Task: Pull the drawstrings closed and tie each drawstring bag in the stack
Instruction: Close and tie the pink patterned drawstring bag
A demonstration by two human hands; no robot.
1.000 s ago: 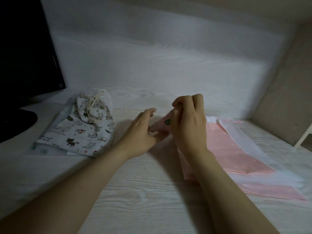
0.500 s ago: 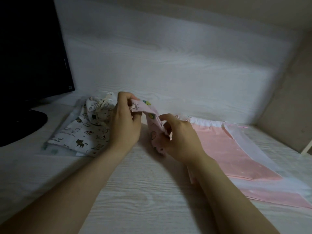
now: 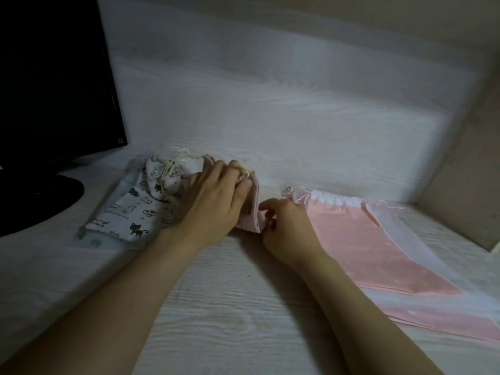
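**Left hand grips a small pink bag; right hand at its edge**

The left hand [image 3: 213, 204] lies palm down with its fingers curled over the top of a small pink bag [image 3: 250, 216] and its thumb pressed against the bag's near face, so it grips the bag. A pale cord [image 3: 242, 169] shows just past the fingertips of that hand. The bag stands on the bench [image 3: 238, 307] between the two hands, mostly hidden under the left palm.

The right hand [image 3: 285, 228] sits just to the right of the bag, knuckles up and fingers loosely curled. Its fingertips reach the bag's right edge. I cannot tell whether they pinch the cloth or only touch it.

To the left of the left hand, touching its outer side, lies a cat bag [image 3: 135, 212], white with small cat prints. Its neck is gathered, and a drawstring [image 3: 173, 171] is tied round it. It rests on other flat pieces, which are too dim to make out.

Just right of the right hand, satin bags [image 3: 362, 244] lie flat in a pink stack, mouths away from the person. A white sheet [image 3: 403, 234] runs slantwise across them.

Well left of both hands stands a dark monitor [image 3: 54, 77] on its round foot. Beyond the hands rises a pale wood-grain wall [image 3: 270, 109].
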